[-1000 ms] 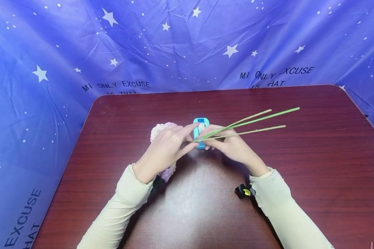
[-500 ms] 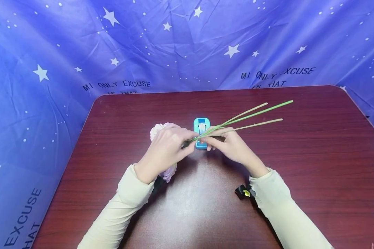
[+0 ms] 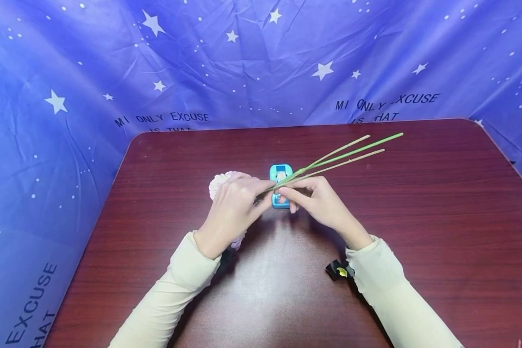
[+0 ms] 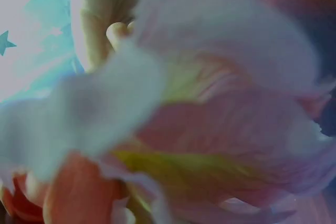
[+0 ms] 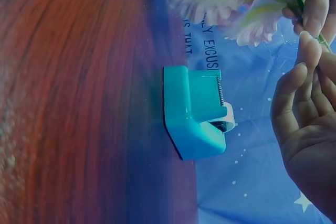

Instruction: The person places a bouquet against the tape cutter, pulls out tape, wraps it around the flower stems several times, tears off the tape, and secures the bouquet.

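Pale pink flowers (image 3: 219,186) lie under and beside my left hand (image 3: 237,203), which pinches their stems just below the blooms. Several petals (image 4: 220,129) fill most of the left wrist view, blurred and close. The thin green stems (image 3: 352,153) fan out to the upper right, three ends showing. My right hand (image 3: 319,200) pinches the stems close to the left hand's fingertips. Beneath the hands, a turquoise tape dispenser (image 3: 280,170) stands on the table, partly covered by fingers. The right wrist view shows that dispenser (image 5: 191,114) with its toothed cutter and a roll inside, apart from the hand.
The dark red wooden table (image 3: 417,217) has rounded far corners. Behind it hangs a blue curtain (image 3: 261,63) with white stars and lettering. A small black device with a yellow mark (image 3: 338,270) sits at the right cuff.
The stems' free ends have swung toward the far side of the table and slightly left. The right hand's fingers have shifted along with them. The tape dispenser has stayed in place.
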The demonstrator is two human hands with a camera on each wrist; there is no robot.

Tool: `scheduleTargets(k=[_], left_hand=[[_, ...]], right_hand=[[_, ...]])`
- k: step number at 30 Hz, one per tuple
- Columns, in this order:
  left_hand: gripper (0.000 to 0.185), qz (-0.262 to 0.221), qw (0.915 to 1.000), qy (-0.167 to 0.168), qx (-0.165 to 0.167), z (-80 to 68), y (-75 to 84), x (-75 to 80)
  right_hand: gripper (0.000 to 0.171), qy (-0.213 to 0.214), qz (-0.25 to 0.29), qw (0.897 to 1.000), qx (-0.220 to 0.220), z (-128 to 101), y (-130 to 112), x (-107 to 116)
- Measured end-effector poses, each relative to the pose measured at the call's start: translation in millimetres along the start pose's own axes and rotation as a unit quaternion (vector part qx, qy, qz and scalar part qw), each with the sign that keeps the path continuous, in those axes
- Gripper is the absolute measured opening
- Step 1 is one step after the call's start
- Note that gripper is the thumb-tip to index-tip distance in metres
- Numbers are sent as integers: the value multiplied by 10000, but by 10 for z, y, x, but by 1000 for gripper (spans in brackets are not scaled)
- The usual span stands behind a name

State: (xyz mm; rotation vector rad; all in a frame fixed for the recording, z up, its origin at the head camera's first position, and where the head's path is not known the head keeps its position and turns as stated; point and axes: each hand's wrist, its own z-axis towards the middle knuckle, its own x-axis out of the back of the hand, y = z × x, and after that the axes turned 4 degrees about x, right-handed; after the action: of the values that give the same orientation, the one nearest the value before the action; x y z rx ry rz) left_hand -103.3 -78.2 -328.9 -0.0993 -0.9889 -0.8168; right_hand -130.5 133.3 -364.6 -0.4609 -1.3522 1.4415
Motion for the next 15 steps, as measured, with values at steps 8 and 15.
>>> scheduleTargets(k=[8,15], left_hand=[[16,111,9997,177,118,-25,-10,-56],[16,295,9993,203,141,-23,0,-99]], right_hand=[[18,-33,14,9996,-265,0,-71,-13],[18,43,41,9990,-443,-8,-72,-5]])
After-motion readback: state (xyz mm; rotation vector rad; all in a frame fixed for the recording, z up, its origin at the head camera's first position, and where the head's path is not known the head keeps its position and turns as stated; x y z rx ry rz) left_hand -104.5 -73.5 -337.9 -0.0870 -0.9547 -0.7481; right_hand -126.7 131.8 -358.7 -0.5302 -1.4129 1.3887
